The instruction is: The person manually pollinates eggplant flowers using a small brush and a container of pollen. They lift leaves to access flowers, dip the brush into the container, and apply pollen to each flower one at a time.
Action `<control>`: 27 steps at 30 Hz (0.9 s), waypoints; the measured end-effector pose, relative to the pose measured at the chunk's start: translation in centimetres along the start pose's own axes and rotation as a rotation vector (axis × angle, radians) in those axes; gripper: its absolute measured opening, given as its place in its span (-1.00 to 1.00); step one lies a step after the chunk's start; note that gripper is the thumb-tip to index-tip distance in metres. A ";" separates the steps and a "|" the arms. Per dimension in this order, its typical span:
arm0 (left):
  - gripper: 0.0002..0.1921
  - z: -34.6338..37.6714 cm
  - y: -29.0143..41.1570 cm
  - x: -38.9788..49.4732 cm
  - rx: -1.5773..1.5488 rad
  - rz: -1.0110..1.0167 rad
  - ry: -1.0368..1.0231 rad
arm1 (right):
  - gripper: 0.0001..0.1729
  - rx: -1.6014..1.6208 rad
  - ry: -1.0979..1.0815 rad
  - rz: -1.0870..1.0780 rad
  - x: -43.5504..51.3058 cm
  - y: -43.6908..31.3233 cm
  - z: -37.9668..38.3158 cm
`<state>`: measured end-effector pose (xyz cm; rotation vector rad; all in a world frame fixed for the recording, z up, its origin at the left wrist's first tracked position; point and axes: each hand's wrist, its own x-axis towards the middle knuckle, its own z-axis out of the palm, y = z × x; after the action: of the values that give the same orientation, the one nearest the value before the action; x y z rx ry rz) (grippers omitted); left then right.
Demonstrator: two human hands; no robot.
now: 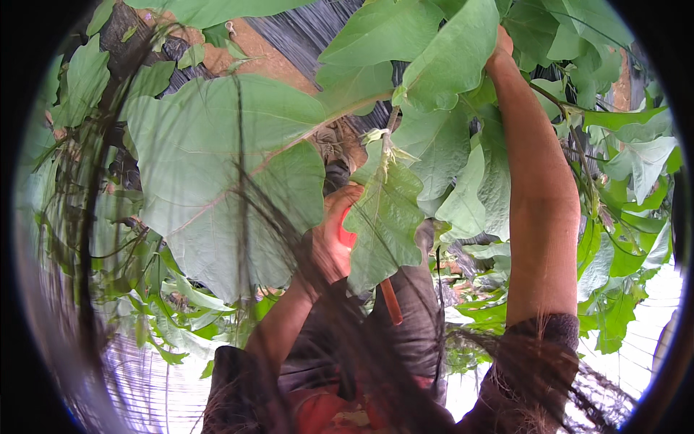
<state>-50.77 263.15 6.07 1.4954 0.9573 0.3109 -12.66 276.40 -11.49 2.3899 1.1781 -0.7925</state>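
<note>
My left hand [337, 230] is low in the middle of the view, its fingers closed around a red-handled tool [347, 233]. A leaf covers much of this tool, so its kind cannot be told. An orange-red bar [391, 302] shows below the leaf; whether it belongs to the tool is unclear. My right hand [501, 48] reaches far up among the leaves at the upper right. Foliage hides most of its fingers and whatever they may touch. Between the hands hangs an eggplant stem [388, 130] with pale green buds and a lobed leaf [387, 228].
A very large eggplant leaf [227, 179] spreads over the left half. More eggplant foliage [623, 217] crowds the right. Black plastic mulch [303, 38] and brown soil [271, 54] lie below. Dark blurred hair strands cross the view. My trousers [412, 304] show beneath.
</note>
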 end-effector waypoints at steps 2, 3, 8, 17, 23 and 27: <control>-0.27 0.5 0.4 0.7 -0.004 0.025 -0.029 | -0.46 0.007 -0.016 0.077 4.5 3.2 3.4; -0.27 0.4 0.5 0.6 0.016 0.026 -0.028 | -0.48 0.054 -0.008 0.103 4.2 1.9 3.4; -0.23 0.8 1.1 0.6 0.046 0.045 -0.046 | -0.63 0.198 0.132 -0.108 -1.1 -1.9 0.1; -0.21 1.8 2.4 0.3 0.063 0.056 -0.056 | -0.52 0.409 0.104 -0.408 -5.8 -8.3 -0.1; -0.21 1.5 1.5 0.0 0.173 0.049 -0.061 | -0.49 0.501 0.114 -0.342 -6.6 -9.6 0.8; -0.23 1.1 1.2 -0.6 0.154 0.042 -0.021 | -0.42 0.516 0.132 -0.344 -7.1 -9.0 1.0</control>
<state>-49.88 262.09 7.12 1.6576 0.9514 0.2558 -23.78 276.83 -8.49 2.7116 1.6318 -1.1823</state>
